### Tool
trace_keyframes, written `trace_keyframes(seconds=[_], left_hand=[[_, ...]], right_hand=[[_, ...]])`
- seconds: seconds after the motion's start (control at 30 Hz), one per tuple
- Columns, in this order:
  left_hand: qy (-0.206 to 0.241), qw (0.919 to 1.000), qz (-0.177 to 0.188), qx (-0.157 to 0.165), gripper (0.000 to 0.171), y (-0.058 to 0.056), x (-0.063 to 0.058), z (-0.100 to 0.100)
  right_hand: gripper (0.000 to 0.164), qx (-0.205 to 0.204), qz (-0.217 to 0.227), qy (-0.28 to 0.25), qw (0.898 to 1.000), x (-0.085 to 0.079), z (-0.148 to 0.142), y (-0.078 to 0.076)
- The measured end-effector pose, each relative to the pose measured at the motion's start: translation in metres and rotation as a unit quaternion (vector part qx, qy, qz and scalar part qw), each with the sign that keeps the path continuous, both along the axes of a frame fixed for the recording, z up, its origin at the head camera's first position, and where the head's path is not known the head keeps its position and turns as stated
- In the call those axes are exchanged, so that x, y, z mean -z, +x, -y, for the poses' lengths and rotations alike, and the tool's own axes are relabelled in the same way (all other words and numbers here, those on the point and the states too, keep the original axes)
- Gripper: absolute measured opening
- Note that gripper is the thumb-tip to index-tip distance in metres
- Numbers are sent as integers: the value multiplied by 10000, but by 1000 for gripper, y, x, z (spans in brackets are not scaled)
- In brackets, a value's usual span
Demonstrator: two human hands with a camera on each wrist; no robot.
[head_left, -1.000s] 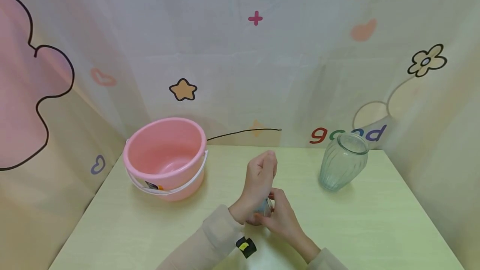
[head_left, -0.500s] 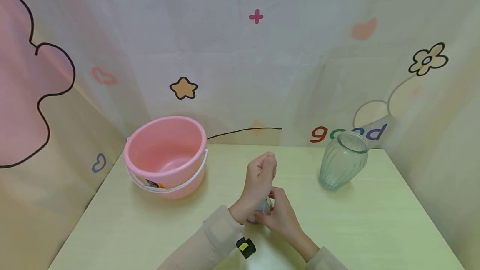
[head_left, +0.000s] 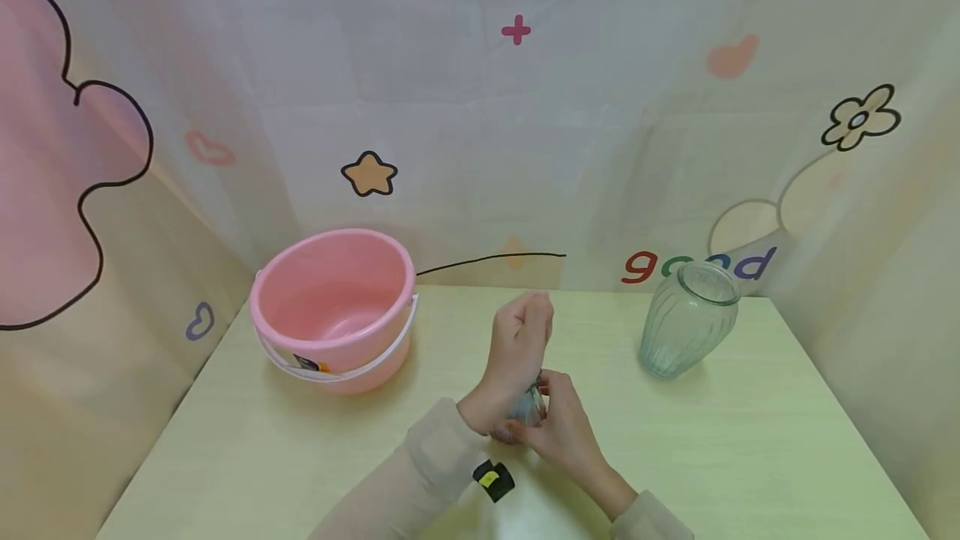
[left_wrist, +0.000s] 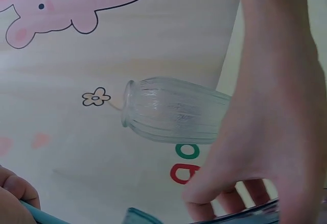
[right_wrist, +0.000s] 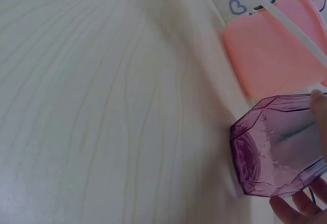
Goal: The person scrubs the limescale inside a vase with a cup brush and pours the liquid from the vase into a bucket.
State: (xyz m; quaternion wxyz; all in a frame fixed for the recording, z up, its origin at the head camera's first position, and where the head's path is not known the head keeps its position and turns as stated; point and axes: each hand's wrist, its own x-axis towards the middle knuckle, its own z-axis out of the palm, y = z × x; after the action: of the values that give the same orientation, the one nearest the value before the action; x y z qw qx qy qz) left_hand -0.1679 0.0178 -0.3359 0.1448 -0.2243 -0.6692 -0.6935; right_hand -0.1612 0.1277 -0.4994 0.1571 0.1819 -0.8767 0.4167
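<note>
A purple faceted glass vessel [right_wrist: 276, 147] is held low over the table by my right hand [head_left: 562, 423], its fingers and thumb around the sides. My left hand [head_left: 517, 348] is a fist above the vessel's mouth, gripping a thin teal stick [left_wrist: 43, 215] that slants down toward the glass. A dark shape shows inside the vessel in the right wrist view; what the stick's far end looks like I cannot tell. In the head view my left wrist hides part of the glass [head_left: 531, 411].
A pink bucket [head_left: 330, 290] with a white handle stands at the back left of the pale table [head_left: 720, 457]. At the back right is a ribbed clear glass vase [head_left: 686, 323]. A printed curtain [head_left: 450, 107] hangs behind them.
My left fist has risen slightly, and a bit more of the glass vessel shows between the hands. My right hand keeps its hold. The head view has shifted a little.
</note>
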Motion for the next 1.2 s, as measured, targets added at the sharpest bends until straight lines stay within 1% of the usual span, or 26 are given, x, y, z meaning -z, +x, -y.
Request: trace_keyframes(seconds=[0.13, 0.27, 0.4, 0.57, 0.67, 0.8, 0.87, 1.0, 1.1, 1.2], left_hand=[[-2, 9998, -183, 31, 38, -2, -9, 0], [-34, 9999, -129, 32, 36, -2, -15, 0], [-49, 10000, -61, 52, 35, 0, -17, 0], [-10, 9999, -58, 89, 33, 0, -15, 1], [4, 9998, 103, 167, 37, -7, -1, 1], [-26, 9986, 424, 314, 42, -17, 23, 0], [-19, 9982, 480, 360, 41, -19, 30, 0], [57, 9981, 415, 459, 39, -21, 37, -1], [67, 9979, 367, 530, 38, -21, 39, 0], [-12, 9979, 348, 545, 37, -21, 40, 0]], right_hand=[[70, 80, 54, 76, 9999, -2, 0, 1], [70, 154, 140, 134, 9997, -2, 1, 1], [71, 199, 216, 125, 9995, -1, 1, 2], [72, 199, 265, 129, 9994, -1, 0, 2], [73, 206, 242, 119, 9994, -1, 0, 1], [74, 189, 98, 65, 9998, -1, 0, 1], [73, 167, -20, 57, 9998, -1, 0, 1], [71, 162, -217, 100, 9996, 1, 1, 1], [73, 150, -269, 140, 9994, 2, 1, 1], [76, 114, -232, 195, 9995, 1, 1, 1]])
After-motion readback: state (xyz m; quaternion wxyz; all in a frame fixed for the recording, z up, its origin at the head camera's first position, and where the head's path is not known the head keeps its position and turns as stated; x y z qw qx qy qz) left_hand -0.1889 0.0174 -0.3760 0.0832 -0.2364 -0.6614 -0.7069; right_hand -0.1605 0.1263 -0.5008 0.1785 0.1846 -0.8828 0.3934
